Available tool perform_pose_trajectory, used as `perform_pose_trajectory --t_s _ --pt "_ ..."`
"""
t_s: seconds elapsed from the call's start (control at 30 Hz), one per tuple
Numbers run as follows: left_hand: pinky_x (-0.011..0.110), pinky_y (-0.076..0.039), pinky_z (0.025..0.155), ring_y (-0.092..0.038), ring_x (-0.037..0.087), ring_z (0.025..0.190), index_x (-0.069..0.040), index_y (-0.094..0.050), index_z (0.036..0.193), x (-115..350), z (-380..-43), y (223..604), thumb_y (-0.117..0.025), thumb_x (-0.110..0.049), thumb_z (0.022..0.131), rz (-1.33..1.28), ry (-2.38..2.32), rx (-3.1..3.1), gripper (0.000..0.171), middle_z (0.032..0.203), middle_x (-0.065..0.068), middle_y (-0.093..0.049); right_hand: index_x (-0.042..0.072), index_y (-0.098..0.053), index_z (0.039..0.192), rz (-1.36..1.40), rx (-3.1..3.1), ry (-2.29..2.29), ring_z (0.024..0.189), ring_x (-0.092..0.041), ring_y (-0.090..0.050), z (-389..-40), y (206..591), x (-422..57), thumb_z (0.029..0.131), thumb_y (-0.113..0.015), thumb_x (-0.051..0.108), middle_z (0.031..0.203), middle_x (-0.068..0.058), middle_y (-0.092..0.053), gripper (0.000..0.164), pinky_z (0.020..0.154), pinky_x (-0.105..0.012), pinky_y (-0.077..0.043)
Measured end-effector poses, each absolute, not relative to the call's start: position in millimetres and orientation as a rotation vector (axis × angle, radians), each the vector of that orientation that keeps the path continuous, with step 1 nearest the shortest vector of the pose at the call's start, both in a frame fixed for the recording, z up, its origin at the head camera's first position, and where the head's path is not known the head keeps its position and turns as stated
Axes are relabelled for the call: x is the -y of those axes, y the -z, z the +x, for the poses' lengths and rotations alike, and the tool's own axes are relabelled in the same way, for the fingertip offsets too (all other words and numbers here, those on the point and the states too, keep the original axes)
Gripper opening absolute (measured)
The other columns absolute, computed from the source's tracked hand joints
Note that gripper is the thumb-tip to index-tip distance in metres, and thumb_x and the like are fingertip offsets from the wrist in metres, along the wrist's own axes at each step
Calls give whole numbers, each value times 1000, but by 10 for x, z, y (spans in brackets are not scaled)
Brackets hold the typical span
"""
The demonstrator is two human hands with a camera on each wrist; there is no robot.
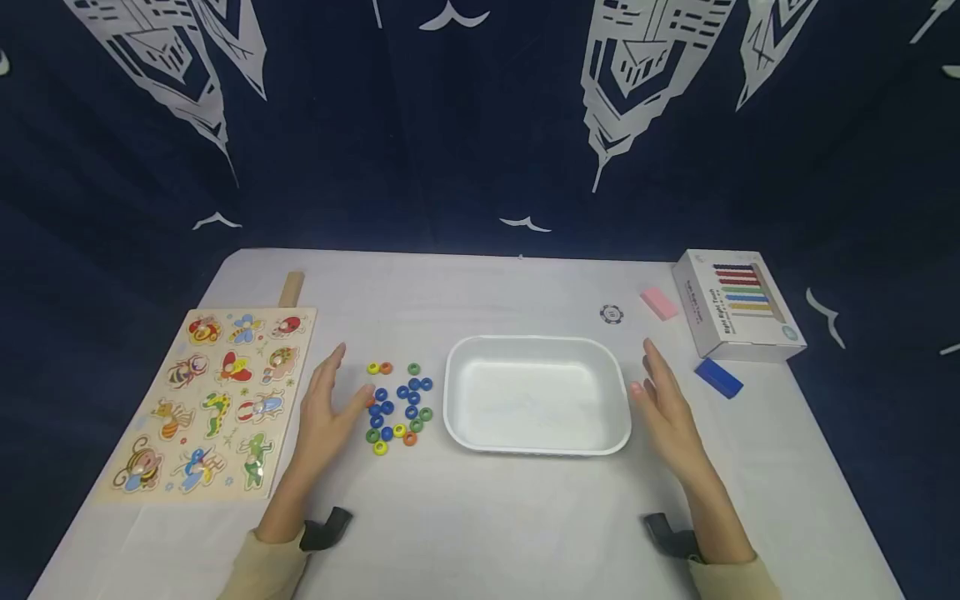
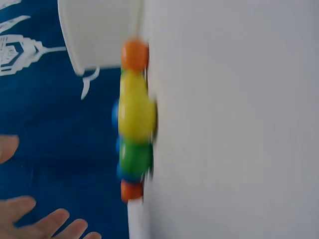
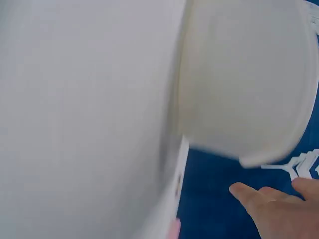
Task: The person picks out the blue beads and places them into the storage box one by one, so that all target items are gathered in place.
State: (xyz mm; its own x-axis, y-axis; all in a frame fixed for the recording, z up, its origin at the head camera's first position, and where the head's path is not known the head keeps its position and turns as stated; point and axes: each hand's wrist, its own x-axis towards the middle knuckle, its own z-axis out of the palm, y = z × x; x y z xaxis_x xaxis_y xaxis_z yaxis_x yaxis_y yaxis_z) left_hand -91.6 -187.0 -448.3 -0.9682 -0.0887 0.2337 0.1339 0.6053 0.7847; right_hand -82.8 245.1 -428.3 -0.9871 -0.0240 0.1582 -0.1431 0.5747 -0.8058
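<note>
My left hand (image 1: 322,429) is held with fingers extended and thumb apart, between the insect picture board and a loose group of coloured beads (image 1: 387,407). Its thumb overlaps the edge of that group in the head view, and nothing is in its grasp. The beads are blue, green, yellow and orange; in the left wrist view they show as a blurred row (image 2: 134,117). On the other side my right hand (image 1: 671,417), fingers straight and holding nothing, is beside the right end of a white rectangular tray (image 1: 536,447). No beads lie inside the tray.
On the left lies the wooden picture board (image 1: 225,392) with insect pieces, a wooden strip (image 1: 292,289) behind it. Toward the back right are a poker chip (image 1: 611,314), a pink block (image 1: 658,303), a blue block (image 1: 718,378) and a white box (image 1: 731,308). A dark patterned curtain (image 1: 420,125) hangs behind.
</note>
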Motion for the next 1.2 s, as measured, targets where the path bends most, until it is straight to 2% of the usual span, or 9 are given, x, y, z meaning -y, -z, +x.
perform_pose_trajectory --t_s 0.13,0.2,0.27,0.37,0.47,0.67,0.9,1.0,1.2 --pt "44 -32 100 -37 20 125 -19 -32 136 1763 -924 4516 -62 -21 83 25 1532 2376 61 137 4 -40 26 -10 142 142 2586 -1679 133 -29 -19 -816 4301 -2359 95 -35 26 149 1 -12 54 103 -15 -23" --pt "43 -32 100 -39 17 123 -18 -36 134 1729 -924 4530 -62 -19 82 60 1588 2313 58 134 4 -43 25 -10 142 114 2582 -1737 133 -28 -22 -816 4328 -2342 95 -35 28 149 -1 -14 53 100 -12 -23" --pt "42 -33 100 -41 15 122 -17 -40 131 1709 -925 4545 -62 -17 82 90 1622 2281 54 132 3 -46 25 -12 142 77 2601 -1756 132 -27 -24 -814 4359 -2338 95 -34 29 148 0 -16 52 102 -19 -25" --pt "42 -33 100 -41 14 121 -17 -46 127 1699 -924 4573 -63 -14 81 124 1646 2272 49 130 0 -47 25 -15 142 56 2638 -1728 130 -28 -29 -821 4416 -2347 95 -33 28 147 -1 -19 50 101 -38 -29" --pt "42 -32 100 -41 15 121 -16 -48 125 1703 -928 4607 -63 -12 80 150 1652 2288 48 129 -2 -48 23 -19 141 74 2647 -1715 128 -30 -32 -836 4469 -2371 96 -32 26 147 -3 -20 47 98 -45 -32" --pt "41 -33 100 -42 18 120 -14 -54 119 1719 -961 4722 -64 -11 78 233 1638 2348 42 126 1 -50 21 -26 139 54 2649 -1684 126 -35 -34 -847 4569 -2398 96 -33 22 145 -11 -24 44 94 -44 -37" --pt "38 -31 100 -42 17 118 -15 -56 114 1726 -1022 4913 -65 -13 77 284 1562 2458 39 120 -1 -52 26 -27 138 -17 2644 -1701 134 -27 -19 -842 4614 -2386 95 -34 24 147 -3 -20 43 105 -46 -21" --pt "39 -31 100 -41 18 118 -15 -58 111 1724 -1039 4943 -65 -14 77 275 1498 2516 35 119 -2 -51 25 -26 138 -21 2642 -1719 135 -22 -14 -842 4624 -2392 95 -33 22 148 -1 -18 44 106 -45 -17" --pt "42 -28 101 -41 21 117 -12 -64 102 1718 -1057 4928 -68 -14 74 248 1374 2589 29 115 0 -51 16 -25 139 -14 2629 -1759 136 -24 -11 -826 4508 -2338 95 -33 14 148 -8 -16 45 107 -44 -14"
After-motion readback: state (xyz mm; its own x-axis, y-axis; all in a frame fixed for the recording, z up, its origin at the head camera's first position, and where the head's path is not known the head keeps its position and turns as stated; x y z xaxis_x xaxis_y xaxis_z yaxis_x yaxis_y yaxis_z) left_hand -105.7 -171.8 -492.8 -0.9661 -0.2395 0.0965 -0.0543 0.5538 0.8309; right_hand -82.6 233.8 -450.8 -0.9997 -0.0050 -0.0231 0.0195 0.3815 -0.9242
